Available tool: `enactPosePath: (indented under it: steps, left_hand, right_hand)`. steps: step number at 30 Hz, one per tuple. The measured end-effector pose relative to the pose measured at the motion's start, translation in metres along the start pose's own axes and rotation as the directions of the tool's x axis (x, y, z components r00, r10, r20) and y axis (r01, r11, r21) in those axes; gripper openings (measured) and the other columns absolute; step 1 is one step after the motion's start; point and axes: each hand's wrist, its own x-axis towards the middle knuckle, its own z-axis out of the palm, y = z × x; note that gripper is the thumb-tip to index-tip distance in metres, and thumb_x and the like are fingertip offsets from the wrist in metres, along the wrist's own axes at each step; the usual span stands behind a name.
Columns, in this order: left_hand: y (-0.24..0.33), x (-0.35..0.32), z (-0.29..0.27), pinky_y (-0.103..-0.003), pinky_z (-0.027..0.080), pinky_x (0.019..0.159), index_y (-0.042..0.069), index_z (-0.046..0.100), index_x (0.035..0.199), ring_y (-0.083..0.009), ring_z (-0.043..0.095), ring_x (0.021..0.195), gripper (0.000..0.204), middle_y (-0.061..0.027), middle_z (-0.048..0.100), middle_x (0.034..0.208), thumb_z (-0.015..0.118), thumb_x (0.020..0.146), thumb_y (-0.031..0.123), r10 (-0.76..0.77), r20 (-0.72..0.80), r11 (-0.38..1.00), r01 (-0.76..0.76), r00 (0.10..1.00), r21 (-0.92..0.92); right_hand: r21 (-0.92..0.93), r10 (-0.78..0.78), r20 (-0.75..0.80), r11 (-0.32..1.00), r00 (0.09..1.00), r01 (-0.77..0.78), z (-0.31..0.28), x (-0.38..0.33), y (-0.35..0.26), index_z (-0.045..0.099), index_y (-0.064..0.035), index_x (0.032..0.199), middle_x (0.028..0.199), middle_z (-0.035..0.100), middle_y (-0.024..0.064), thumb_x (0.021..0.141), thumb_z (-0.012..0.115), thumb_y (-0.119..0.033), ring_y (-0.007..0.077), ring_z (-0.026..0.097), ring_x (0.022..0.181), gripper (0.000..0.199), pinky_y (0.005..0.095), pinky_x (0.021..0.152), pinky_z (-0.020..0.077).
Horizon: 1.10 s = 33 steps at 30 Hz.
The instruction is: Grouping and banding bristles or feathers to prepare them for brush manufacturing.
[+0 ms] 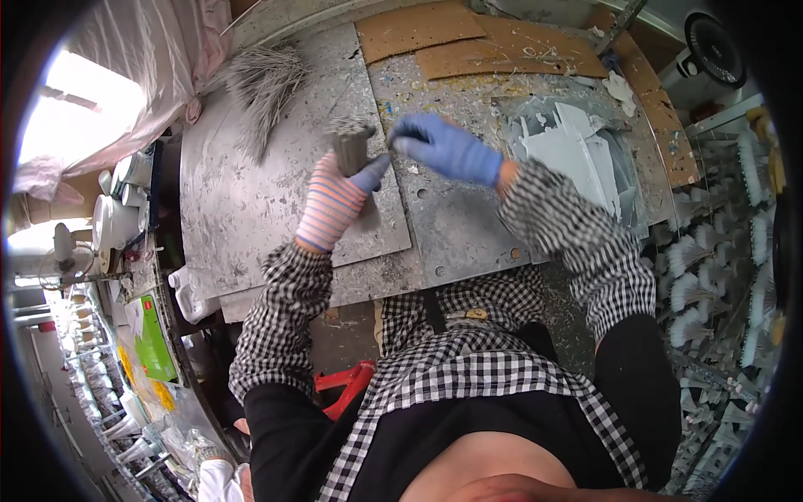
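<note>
My left hand (335, 197), in a pink-and-blue striped glove with grey-blue fingertips, is closed around an upright bundle of thin grey strands (353, 151). The tops of the strands stick up above the fingers, and the lower end shows below the hand. My right hand (447, 151), in a blue glove with darkened fingertips, is just right of the bundle and apart from it. Its fingers curve loosely with a gap to the thumb, and I see nothing held there. A loose pile of similar grey strands (268, 84) lies at the far left of the work board (226, 209).
White paste (573, 155) is spread on a clear sheet at the right of the table. Brown cardboard pieces (510, 54) line the far edge. Racks of white brush-like pieces (698, 268) stand at the right. White tubs (115, 222) and a green box (155, 339) are at the left.
</note>
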Motion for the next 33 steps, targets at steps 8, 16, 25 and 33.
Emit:
enactPosePath:
  steps: [8,16,25,33]
  left_hand:
    - [-0.014,0.000,0.030,-0.026,0.050,0.063,0.002,0.064,0.096,-0.0092,0.060,0.068,0.018,-0.0010,0.065,0.077,0.073,0.089,0.017,0.054,0.171,0.999,-0.051,0.984,-0.020]
    - [-0.008,-0.016,0.054,-0.027,0.051,0.065,0.002,0.065,0.102,-0.0105,0.061,0.071,0.024,-0.0019,0.065,0.083,0.074,0.090,0.021,0.006,0.317,0.993,0.031,0.948,-0.112]
    - [-0.019,-0.044,0.093,-0.037,0.052,0.080,0.008,0.065,0.104,-0.0295,0.064,0.087,0.036,-0.0087,0.067,0.089,0.079,0.077,0.028,0.176,0.692,0.351,-0.702,0.700,0.620]
    - [0.004,-0.054,0.083,-0.032,0.055,0.077,0.003,0.063,0.111,-0.0177,0.069,0.084,0.035,-0.0054,0.070,0.085,0.074,0.086,0.024,0.045,0.573,0.998,-0.009,0.818,-0.065]
  right_hand:
    - [0.827,-0.146,-0.117,0.533,0.982,0.178,-0.013,-0.086,-0.042,0.067,0.0013,0.102,0.092,0.067,0.0098,0.093,0.051,-0.023,0.0197,0.061,0.085,0.030,0.0348,0.082,0.0507]
    - [0.488,0.134,-0.084,0.869,0.987,-0.077,-0.048,-0.106,-0.079,0.057,-0.0101,0.139,0.125,0.067,0.0100,0.098,0.060,-0.016,0.0179,0.068,0.101,0.042,0.0276,0.081,0.0568]
    - [-0.262,0.140,-0.242,0.944,0.960,-0.203,-0.051,-0.099,-0.051,0.063,-0.0083,0.130,0.111,0.071,0.0144,0.080,0.078,-0.038,0.0290,0.068,0.102,0.060,0.0354,0.093,0.0526]
    - [0.538,0.159,-0.239,0.843,0.958,-0.006,-0.041,-0.116,-0.059,0.075,-0.0102,0.109,0.095,0.076,0.0065,0.086,0.074,-0.034,0.0227,0.073,0.084,0.033,0.0325,0.076,0.0578]
